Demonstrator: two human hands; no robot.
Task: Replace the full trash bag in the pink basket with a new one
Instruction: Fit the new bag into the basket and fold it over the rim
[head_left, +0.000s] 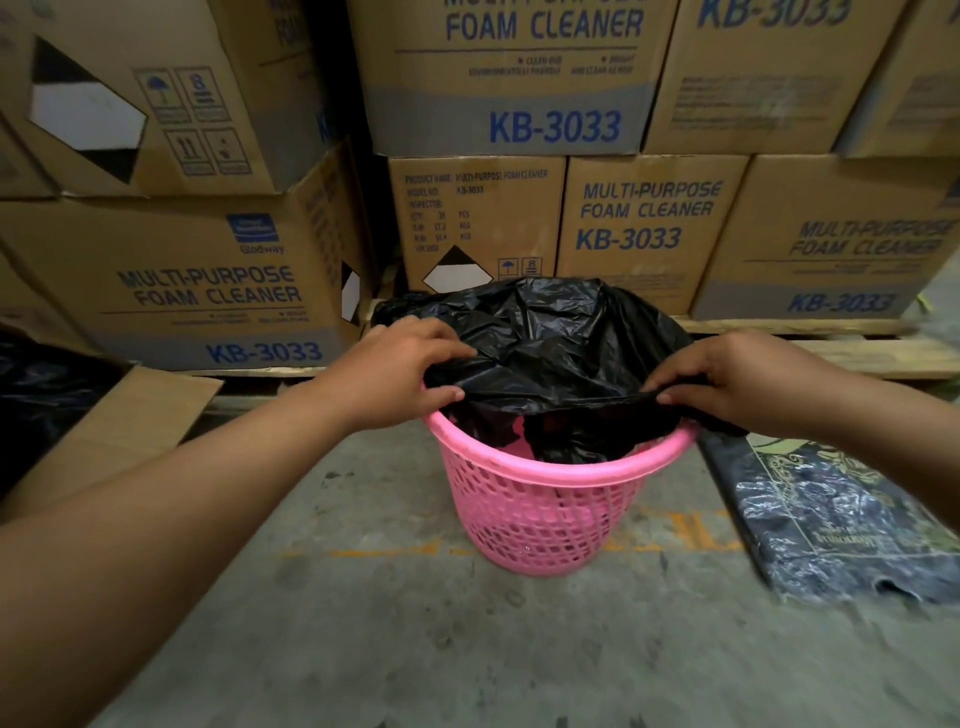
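Observation:
A pink lattice basket (540, 514) stands on the concrete floor in the middle. A black trash bag (550, 343) hangs into it and rises crumpled above the far rim. My left hand (400, 369) pinches the bag's near edge over the basket's left rim. My right hand (748, 379) pinches the same edge at the right rim, stretching it across the opening. The bag's lower part lies loose inside the basket, and part of the pink inner wall shows beside it.
Stacked cardboard boxes (644, 228) of foam cleaner on wooden pallets stand right behind the basket. A flat dark printed plastic pack (841, 514) lies on the floor at the right. An open carton with black plastic (47, 395) sits at the left.

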